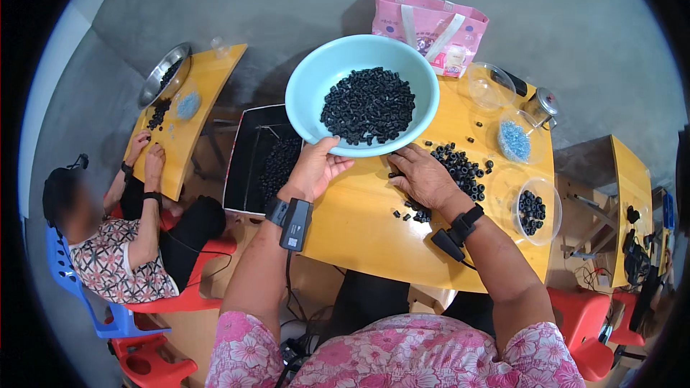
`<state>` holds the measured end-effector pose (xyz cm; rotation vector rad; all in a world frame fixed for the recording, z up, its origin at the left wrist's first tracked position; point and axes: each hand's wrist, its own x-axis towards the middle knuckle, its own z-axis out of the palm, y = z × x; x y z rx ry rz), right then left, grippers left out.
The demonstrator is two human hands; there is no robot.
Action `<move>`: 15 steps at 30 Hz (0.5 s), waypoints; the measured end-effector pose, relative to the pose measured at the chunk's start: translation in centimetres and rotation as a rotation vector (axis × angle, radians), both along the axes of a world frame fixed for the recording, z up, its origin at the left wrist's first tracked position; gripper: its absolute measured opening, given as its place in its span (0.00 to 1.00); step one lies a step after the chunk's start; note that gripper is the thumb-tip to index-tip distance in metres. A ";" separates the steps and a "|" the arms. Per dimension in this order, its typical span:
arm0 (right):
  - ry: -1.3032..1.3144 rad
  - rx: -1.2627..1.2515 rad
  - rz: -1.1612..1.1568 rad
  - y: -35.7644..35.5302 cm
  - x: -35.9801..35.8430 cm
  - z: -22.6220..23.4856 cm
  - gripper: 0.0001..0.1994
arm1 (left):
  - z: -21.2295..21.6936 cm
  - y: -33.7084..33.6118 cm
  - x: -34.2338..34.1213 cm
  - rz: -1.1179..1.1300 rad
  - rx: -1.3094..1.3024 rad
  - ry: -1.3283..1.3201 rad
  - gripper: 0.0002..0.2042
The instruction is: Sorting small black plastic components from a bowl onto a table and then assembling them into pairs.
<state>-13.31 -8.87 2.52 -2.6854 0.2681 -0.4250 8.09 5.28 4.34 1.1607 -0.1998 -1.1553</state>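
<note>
A light-blue plastic basin [302, 111] holds a heap of small black rubber parts [368, 104]. My left hand [309, 171] grips its near rim, thumb on top and fingers below. Close beside the basin, palm down on the yellow table [352, 226], lies my right hand [425, 178]. Its fingers are apart and touch loose black parts; one small piece shows at the fingertips. Thicker black rings [463, 170] are piled just beyond that hand, and several scattered pieces [417, 210] lie beneath its wrist.
At right stand a clear bowl [548, 226] of black rings, another bowl [514, 141] with small clear-blue pieces, a clear container [491, 86] and a metal pot [543, 105]. A pink bag [430, 25] sits behind. A dark-lined box [244, 165] and a seated co-worker [122, 244] are at left.
</note>
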 end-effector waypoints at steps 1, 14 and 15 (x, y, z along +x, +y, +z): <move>0.013 -0.007 0.000 0.0 -0.1 0.0 0.22 | 0.0 -0.2 -0.2 0.007 0.018 -0.001 0.13; -0.122 -0.052 -0.020 0.0 -2.6 0.1 0.23 | -1.8 2.9 -8.4 0.020 0.033 -0.399 0.23; -0.152 -0.056 -0.056 0.1 -3.3 0.4 0.22 | -2.0 3.1 -9.2 -0.054 0.031 -0.568 0.24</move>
